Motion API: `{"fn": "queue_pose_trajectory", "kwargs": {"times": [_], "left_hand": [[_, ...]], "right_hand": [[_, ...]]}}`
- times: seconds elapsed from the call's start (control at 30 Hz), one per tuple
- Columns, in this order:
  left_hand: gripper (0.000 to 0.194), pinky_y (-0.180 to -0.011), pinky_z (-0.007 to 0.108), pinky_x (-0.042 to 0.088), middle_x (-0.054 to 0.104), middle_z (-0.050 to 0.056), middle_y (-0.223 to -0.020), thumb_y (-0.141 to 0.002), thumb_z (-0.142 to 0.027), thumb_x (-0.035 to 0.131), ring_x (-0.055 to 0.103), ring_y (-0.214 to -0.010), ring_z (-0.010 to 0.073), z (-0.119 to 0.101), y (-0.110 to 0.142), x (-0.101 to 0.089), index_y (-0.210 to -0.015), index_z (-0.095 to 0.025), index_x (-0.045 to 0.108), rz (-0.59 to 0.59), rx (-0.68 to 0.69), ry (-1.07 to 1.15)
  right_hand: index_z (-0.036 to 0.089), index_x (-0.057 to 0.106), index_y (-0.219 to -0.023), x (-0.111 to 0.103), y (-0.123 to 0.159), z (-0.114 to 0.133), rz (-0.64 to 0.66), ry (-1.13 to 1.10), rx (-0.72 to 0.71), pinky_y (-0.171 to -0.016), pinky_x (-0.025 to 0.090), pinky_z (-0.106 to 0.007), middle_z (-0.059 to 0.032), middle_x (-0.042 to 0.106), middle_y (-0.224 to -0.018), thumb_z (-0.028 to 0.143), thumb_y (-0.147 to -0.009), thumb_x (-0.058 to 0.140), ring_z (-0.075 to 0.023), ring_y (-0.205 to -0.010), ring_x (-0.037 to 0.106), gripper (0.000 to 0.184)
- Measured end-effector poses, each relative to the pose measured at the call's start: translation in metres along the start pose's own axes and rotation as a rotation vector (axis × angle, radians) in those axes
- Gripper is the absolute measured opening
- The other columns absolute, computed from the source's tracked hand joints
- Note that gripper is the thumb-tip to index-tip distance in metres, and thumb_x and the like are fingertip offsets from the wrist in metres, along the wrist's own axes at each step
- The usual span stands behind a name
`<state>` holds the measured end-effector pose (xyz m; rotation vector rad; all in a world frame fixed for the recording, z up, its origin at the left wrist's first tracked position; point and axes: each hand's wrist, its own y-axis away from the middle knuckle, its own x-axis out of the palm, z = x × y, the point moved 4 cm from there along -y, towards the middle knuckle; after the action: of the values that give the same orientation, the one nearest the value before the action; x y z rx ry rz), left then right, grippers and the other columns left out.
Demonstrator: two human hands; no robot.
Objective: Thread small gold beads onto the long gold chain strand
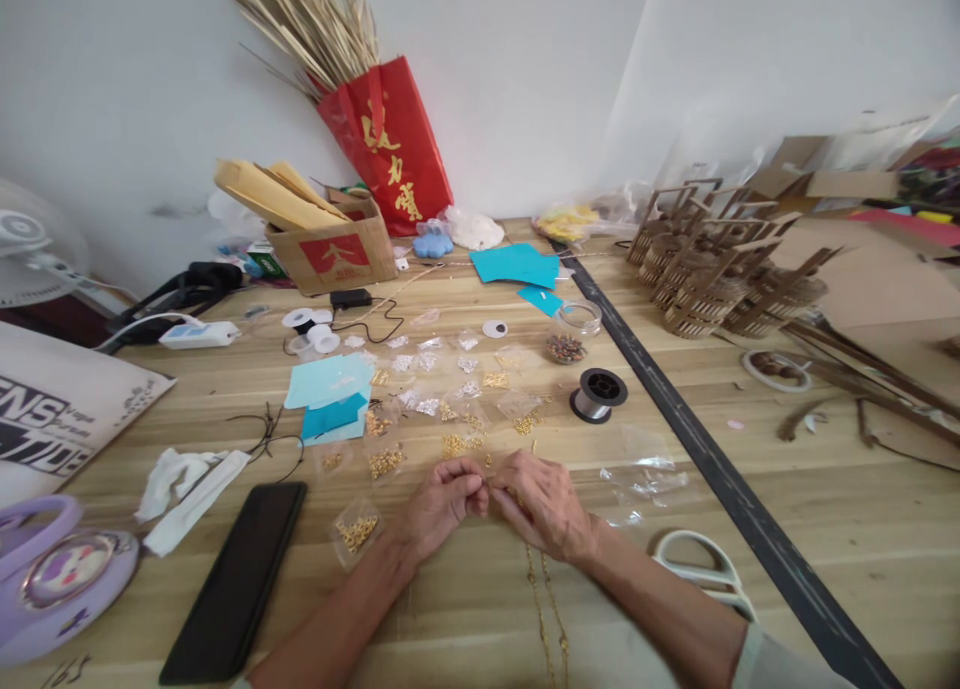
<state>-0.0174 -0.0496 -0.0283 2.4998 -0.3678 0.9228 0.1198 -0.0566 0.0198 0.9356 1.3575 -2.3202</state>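
Observation:
My left hand [439, 507] and my right hand [541, 504] meet fingertip to fingertip over the wooden table [465, 609], both pinched on something small that I cannot make out. A thin gold chain [541, 609] trails from under my right hand toward me. Small piles and clear bags of gold beads [386, 461] lie just beyond my fingers, and one bag of gold pieces [356, 532] lies beside my left wrist.
A black phone [240, 579] lies at my left, white scissors [709, 569] at my right. A spool of wire [598, 394], a jar of beads [566, 347], blue paper [330, 394], a cardboard box [330, 244] and wooden lattice pieces [720, 269] sit farther back.

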Motion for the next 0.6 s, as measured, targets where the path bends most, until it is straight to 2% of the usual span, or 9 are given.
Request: {"fn": "queue_pose_trajectory", "kwargs": {"times": [0.6], "left_hand": [[0.021,-0.054,0.021,0.046,0.067,0.003,-0.058,-0.06,-0.024,0.082,0.059,-0.051,0.0103,0.0021,0.0005,-0.0001,-0.068,-0.011,0.068,0.048,0.038,-0.063]], "right_hand": [[0.017,0.053,-0.089,0.002,0.0014,-0.001,0.02,0.025,0.003,-0.057,0.038,-0.026,-0.0031,0.058,-0.071,0.016,-0.092,0.046,-0.0149,-0.065,0.05,0.008]]}}
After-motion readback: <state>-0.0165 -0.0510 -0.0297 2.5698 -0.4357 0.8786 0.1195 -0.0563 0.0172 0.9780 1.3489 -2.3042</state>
